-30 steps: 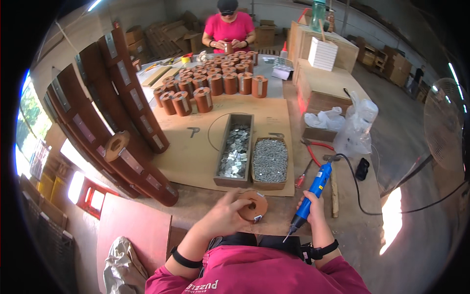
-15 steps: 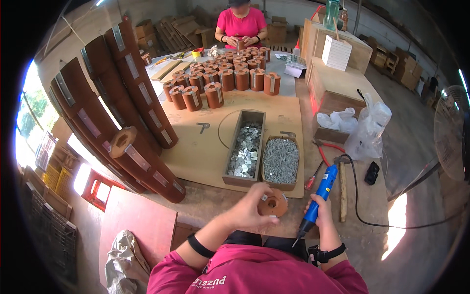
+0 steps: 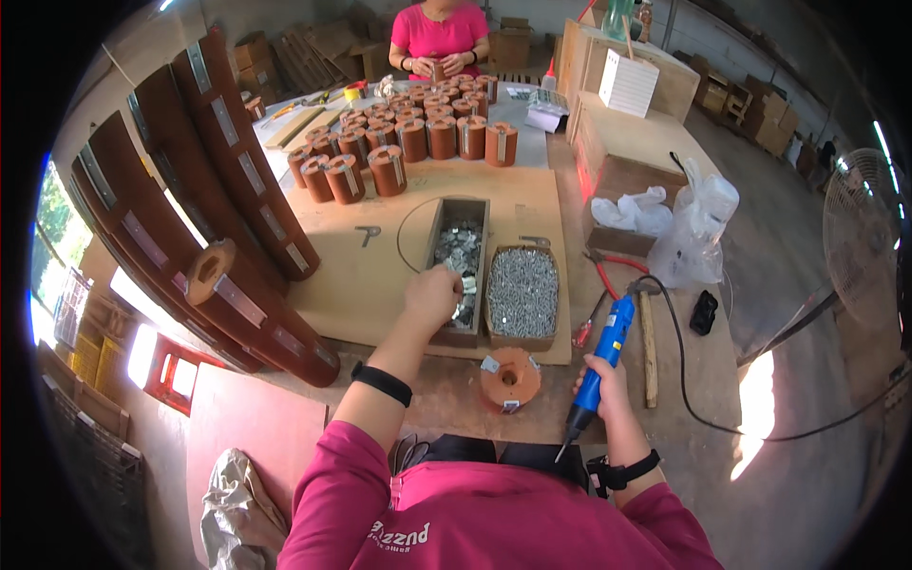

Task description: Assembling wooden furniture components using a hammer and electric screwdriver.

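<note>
The left hand (image 3: pixel 432 294) reaches into the long wooden tray of small metal plates (image 3: pixel 460 266), fingers curled over the pieces; whether it has pinched one I cannot tell. Just right of that tray, the right hand (image 3: pixel 602 382) grips a blue electric screwdriver (image 3: pixel 600 356), tip down. The round orange wooden block (image 3: pixel 509 377) lies on the worktop (image 3: pixel 380 275) just below the tray.

Along the tabletop's far edge: brown cylindrical wooden blocks (image 3: pixel 408 142), a co-worker in a pink shirt (image 3: pixel 439 33) behind. Against the left edge: long brown wooden pieces with metal plates (image 3: pixel 228 180). Near the right edge: hammer (image 3: pixel 648 347), red-handled pliers (image 3: pixel 608 271), white plastic bags (image 3: pixel 698 228). Further right, off the tabletop: a standing fan (image 3: pixel 860 247).
</note>
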Motion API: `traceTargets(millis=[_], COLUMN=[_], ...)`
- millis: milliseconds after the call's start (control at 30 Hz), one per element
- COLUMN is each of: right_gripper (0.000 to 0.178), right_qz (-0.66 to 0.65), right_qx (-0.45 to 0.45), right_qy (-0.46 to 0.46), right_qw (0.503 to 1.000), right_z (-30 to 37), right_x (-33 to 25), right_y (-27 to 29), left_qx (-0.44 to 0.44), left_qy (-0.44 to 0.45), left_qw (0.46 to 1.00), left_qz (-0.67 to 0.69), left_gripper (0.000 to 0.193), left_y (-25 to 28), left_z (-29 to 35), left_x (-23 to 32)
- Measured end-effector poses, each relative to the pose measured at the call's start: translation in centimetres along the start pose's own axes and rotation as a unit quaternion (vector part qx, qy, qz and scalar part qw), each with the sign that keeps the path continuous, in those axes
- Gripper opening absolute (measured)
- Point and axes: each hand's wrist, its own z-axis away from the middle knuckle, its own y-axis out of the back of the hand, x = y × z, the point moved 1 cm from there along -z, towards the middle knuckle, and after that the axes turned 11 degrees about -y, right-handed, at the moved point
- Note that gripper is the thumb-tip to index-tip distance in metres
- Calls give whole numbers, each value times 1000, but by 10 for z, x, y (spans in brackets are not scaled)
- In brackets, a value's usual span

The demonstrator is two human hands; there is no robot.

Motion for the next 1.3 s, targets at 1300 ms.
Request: traceTargets(millis=[1300], right_gripper=[29], right_qz=[19], right_qx=[26], right_qy=[20], right_qw=[999], right_z=[3], right_x=[1], right_y=[-1], left_qx=[286], left_qy=[-194], left_qw=[922], left_qz=[175], left_gripper=[36], left_y=[-20], left_z=[132], left_x=[103])
